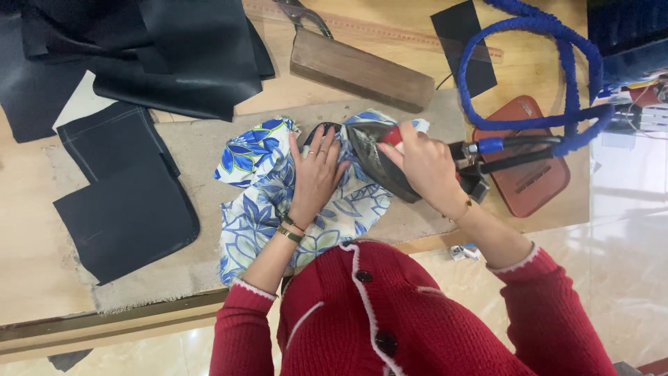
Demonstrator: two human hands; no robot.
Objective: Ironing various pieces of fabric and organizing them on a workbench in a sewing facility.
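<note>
While the left hand [316,170] lies flat on the blue-and-white floral fabric [278,209], fingers spread and pressing the cloth down, the right hand [426,167] is wrapped around the red handle of a dark iron [379,160], fingers closed on it. The iron sits tilted on the fabric at about 3 o'clock from the left hand, its pointed sole touching the cloth just beside the fingertips. A small dark piece [321,131] peeks out from under the fabric at 12 o'clock from the left hand (what it is cannot be told).

The fabric is spread on a grey-beige pressing mat [202,150] that covers the middle of the wooden table [28,230]. At 9 o'clock from the fabric, two dark navy cloth panels [125,198] lie on the mat, one overlapping the other. At 11 o'clock, a heap of black leather-like sheets [160,52] rests on the table. At 12 o'clock, a long wooden block [362,69] lies slantwise, with a metal handle at its upper end. At 3 o'clock from the iron, a reddish-brown iron rest [532,163] sits at the table's edge, and a blue braided hose [536,69] loops above it, running to the iron's rear. A black rectangle [463,42] lies at 1 o'clock, near the hose. The person wears a red cardigan [390,320] with white trim, and bracelets on both wrists.
</note>
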